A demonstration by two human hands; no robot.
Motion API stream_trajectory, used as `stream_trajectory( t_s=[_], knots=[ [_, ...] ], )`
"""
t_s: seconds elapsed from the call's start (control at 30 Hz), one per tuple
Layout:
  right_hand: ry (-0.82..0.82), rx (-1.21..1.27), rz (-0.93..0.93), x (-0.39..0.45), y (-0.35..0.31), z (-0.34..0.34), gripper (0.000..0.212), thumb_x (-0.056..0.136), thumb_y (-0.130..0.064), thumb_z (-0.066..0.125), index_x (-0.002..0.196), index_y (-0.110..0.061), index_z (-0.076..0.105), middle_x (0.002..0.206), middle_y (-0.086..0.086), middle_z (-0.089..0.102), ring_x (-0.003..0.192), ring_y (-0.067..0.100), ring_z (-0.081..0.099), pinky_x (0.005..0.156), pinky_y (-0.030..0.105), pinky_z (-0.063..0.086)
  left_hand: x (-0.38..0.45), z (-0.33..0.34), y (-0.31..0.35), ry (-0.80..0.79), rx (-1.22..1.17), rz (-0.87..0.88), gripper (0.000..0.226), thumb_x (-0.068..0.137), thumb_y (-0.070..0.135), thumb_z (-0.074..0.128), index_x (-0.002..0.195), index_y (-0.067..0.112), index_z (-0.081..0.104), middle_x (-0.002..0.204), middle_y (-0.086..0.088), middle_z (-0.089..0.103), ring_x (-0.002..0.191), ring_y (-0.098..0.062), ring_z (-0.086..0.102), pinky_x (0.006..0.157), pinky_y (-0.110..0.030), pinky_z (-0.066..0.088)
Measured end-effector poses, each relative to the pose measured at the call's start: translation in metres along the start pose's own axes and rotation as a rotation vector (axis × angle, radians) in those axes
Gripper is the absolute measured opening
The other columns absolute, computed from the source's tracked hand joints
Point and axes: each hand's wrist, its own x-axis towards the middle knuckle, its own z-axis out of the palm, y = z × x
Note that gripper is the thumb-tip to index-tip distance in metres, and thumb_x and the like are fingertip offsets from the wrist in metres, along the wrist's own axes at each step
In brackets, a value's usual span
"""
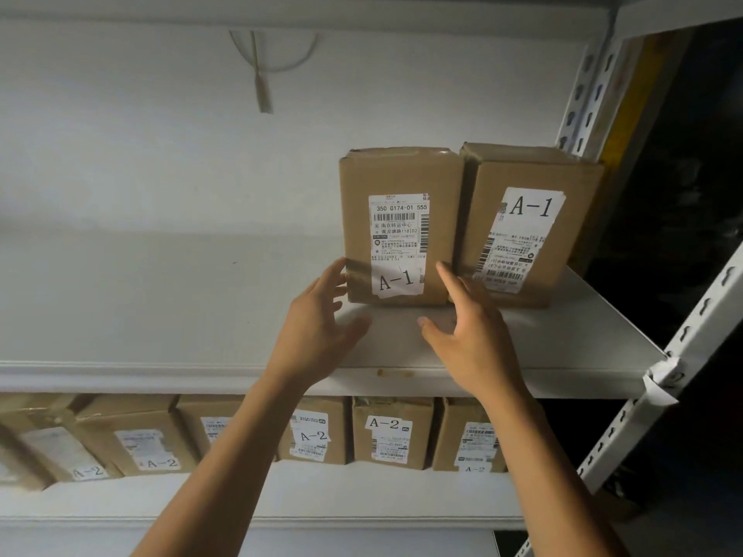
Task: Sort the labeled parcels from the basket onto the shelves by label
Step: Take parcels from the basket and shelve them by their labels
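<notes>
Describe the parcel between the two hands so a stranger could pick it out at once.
Find the upper shelf of the white rack, where two brown boxes stand side by side at the right. Take the left A-1 box, flanked by the left hand and right hand. Unlike the right A-1 box, its A-1 tag sits at the bottom, below an upright shipping label.

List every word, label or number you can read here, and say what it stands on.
"A-1", "350 G174-01 555": left parcel, upper shelf.
"A-1": right parcel.
"A-2": lower-shelf parcels, six labels.
Fine print and barcodes: too small to read.
</notes>
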Motion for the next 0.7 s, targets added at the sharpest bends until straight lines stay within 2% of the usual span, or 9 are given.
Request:
stream_trajectory(
  t_s=[0.07,0.2,0.47,0.6,0.7],
  knots=[
    [-0.015,-0.004,0.016,0.0,-0.001,0.0,0.075,0.092,-0.032,0.067,0.156,-0.035,0.028,0.15,-0.003,0.043,0.133,0.015,0.045,0.104,0.037,0.045,0.0,0.0,0.0,-0.009,-0.002,-0.008,0.071,0.083,0.016,0.074,0.145,0.026,0.042,0.111,0.026,0.058,0.113,-0.003,0.058,0.096,-0.02,0.047],
    [-0.019,-0.006,0.02,0.0,-0.002,0.0,0.073,0.093,-0.031,0.066,0.156,-0.033,0.029,0.149,-0.001,0.043,0.129,0.017,0.05,0.102,0.041,0.047,-0.001,-0.001,0.002,-0.013,-0.004,-0.029,0.072,0.083,0.014,0.073,0.147,0.022,0.041,0.116,0.012,0.06,0.116,-0.008,0.058,0.097,-0.025,0.049],
    [-0.01,-0.061,0.044,-0.003,-0.006,0.002,0.072,0.094,-0.033,0.064,0.156,-0.03,0.028,0.149,0.004,0.039,0.126,0.021,0.052,0.098,0.039,0.048,-0.003,-0.003,0.007,-0.02,0.038,-0.093,0.072,0.081,0.017,0.072,0.146,0.027,0.041,0.131,-0.002,0.063,0.117,-0.016,0.059,0.098,-0.037,0.051],
    [-0.02,-0.104,0.059,-0.003,-0.011,0.001,0.072,0.094,-0.033,0.064,0.156,-0.028,0.029,0.149,0.007,0.038,0.122,0.022,0.055,0.094,0.038,0.049,-0.004,-0.005,0.01,-0.021,0.078,-0.114,0.07,0.082,0.018,0.07,0.145,0.029,0.041,0.133,-0.001,0.062,0.115,-0.021,0.06,0.094,-0.037,0.052],
    [-0.023,-0.153,0.072,-0.005,-0.016,0.001,0.066,0.094,-0.031,0.063,0.153,-0.024,0.035,0.146,0.008,0.042,0.119,0.026,0.056,0.089,0.039,0.05,-0.007,-0.004,0.014,-0.009,0.207,-0.085,0.069,0.082,0.02,0.068,0.145,0.029,0.039,0.129,-0.003,0.064,0.111,-0.025,0.062,0.087,-0.037,0.053]
  ],
)
